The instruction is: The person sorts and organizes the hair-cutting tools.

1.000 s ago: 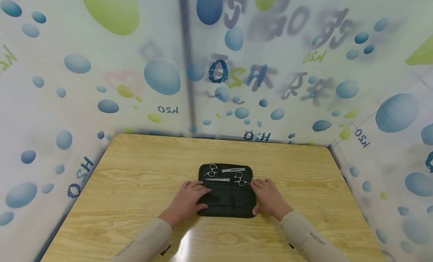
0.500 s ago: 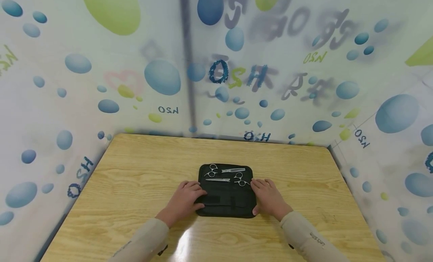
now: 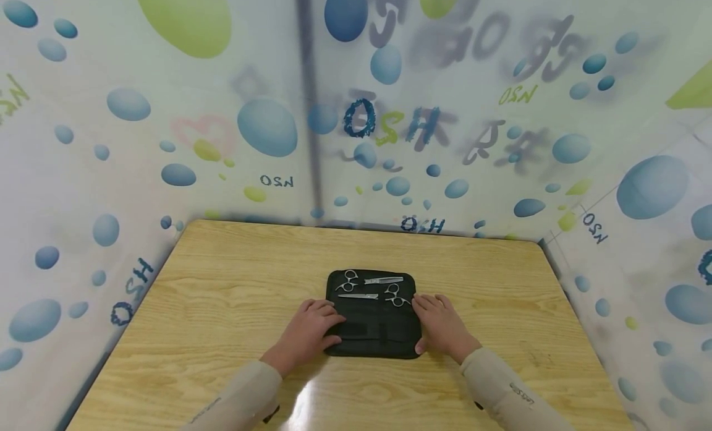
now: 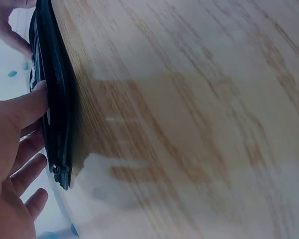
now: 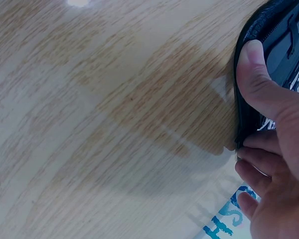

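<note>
A black zip case [image 3: 384, 320] lies unfolded on the table, its zip edge showing in both wrist views. On its far half are two pairs of silver hair scissors: thinning scissors [image 3: 384, 281] toward the back and another pair [image 3: 358, 295] in front, with finger rings at opposite ends. My left hand [image 3: 308, 332] rests at the case's left edge, thumb and fingertips over the rim. On the other side my right hand [image 3: 443, 323] touches the right edge, its thumb [image 5: 254, 55] lying on the rim and its fingers relaxed alongside.
The wooden table [image 3: 233, 276] carries the case near its middle. Walls [image 3: 267, 78] printed with blue and green bubbles and lettering close off the back and both sides. Light glares off the table near the left sleeve [image 3: 245, 391].
My left hand slid slightly left toward the edge of the case, then came back a little to the right over it. The right hand, case and scissors stay put.
</note>
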`<state>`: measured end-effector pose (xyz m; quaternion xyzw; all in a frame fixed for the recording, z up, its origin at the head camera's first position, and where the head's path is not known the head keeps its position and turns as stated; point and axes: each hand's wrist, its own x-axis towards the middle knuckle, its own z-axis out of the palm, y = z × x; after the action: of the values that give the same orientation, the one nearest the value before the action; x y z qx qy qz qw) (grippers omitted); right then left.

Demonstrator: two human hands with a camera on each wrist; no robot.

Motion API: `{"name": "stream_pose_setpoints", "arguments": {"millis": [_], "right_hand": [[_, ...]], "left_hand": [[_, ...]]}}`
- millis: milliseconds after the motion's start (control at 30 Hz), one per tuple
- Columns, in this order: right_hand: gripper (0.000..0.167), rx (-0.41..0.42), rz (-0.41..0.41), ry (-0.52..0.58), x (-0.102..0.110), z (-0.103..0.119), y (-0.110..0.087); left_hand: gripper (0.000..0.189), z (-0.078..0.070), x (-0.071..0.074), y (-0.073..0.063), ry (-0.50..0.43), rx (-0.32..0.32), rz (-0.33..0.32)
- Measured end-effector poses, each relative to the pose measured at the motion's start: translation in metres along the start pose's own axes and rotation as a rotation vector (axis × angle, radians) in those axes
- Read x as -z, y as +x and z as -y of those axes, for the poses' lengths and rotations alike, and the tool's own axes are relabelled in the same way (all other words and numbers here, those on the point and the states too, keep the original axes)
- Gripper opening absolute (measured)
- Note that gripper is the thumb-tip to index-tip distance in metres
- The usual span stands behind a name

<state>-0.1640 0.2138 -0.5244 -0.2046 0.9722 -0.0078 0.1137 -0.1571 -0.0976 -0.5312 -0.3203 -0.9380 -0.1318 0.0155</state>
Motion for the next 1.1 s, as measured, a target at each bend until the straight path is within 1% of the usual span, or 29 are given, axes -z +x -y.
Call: {"name": "stream_pose_setpoints", "arguments": {"millis": [100,200,333,633,800,900,1100], "right_hand": [[0.098,-0.001,0.0,-0.003,0.0,0.0001,0.0],[0.098,0.003,-0.005,-0.007,-0.0004,0.0,-0.0002],[0.099,0.006,-0.009,-0.017,-0.0001,0.0,-0.0008],[0.099,0.007,-0.003,-0.015,0.0,0.0001,-0.0011],[0.098,0.006,-0.001,-0.003,0.001,0.0004,-0.0014],[0.098,0.004,0.002,-0.005,0.0018,0.0005,-0.0016],[0.099,0.0,0.009,-0.004,0.0023,0.0011,-0.0021]], "left_hand": [[0.039,0.0024,-0.0003,-0.002,-0.003,0.011,-0.01],[0.043,0.0057,0.0008,-0.0053,-0.001,0.04,-0.022],[0.042,0.009,0.002,-0.0087,0.009,0.055,-0.044],[0.032,0.0071,0.0018,-0.008,0.036,-0.011,-0.069],[0.03,0.0052,0.0006,-0.0066,0.04,-0.035,-0.089],[0.03,0.0031,0.0003,-0.0049,0.032,-0.04,-0.084],[0.032,-0.0001,-0.0008,-0.0018,0.023,-0.025,-0.031]]}}
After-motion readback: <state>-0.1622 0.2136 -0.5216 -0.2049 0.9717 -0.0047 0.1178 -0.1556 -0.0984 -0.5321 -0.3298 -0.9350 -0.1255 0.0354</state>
